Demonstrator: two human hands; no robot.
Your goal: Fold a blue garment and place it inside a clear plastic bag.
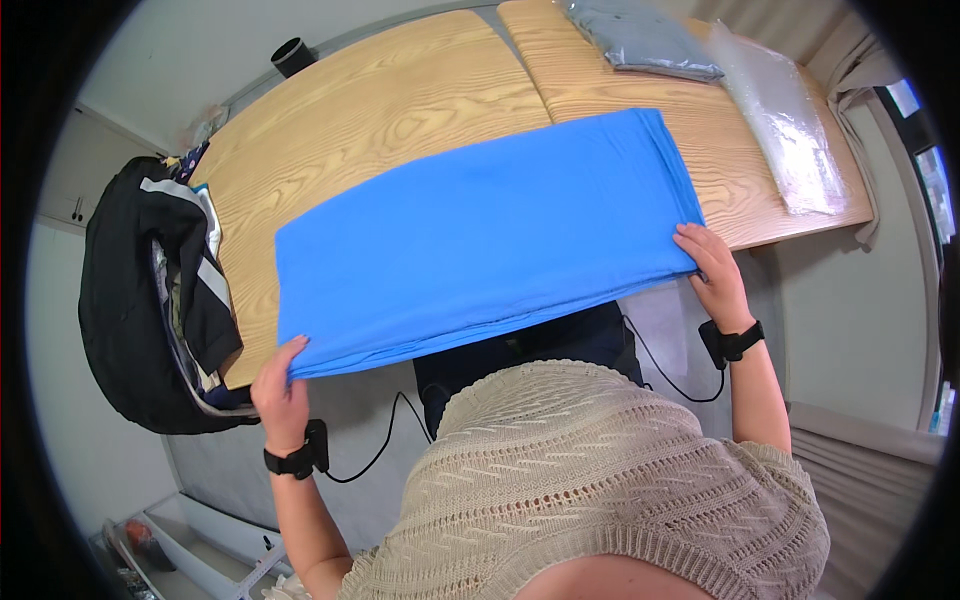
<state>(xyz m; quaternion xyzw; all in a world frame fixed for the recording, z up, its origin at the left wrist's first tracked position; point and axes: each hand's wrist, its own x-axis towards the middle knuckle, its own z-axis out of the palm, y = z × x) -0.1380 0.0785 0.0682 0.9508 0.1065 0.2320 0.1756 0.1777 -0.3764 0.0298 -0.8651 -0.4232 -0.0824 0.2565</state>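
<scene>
A bright blue cloth (480,240), folded in layers into a long rectangle, lies across the wooden table and reaches past its near edge. At the cloth's near left corner, my left hand (281,395) is closed, thumb and fingers pinching the layered edge. My right hand (715,275) grips the near right corner, its fingers on top of the fabric. Parts of both hands' fingers are hidden by the cloth. Each wrist wears a black strap with a small box and a cable.
The wooden table (390,115) has a seam. At far right lie a grey garment in clear plastic (650,45) and a clear plastic bag (785,130). A black bag (125,310) with clothes hangs at the left edge. A black cylinder (292,57) stands beyond; curtains (870,480) hang right.
</scene>
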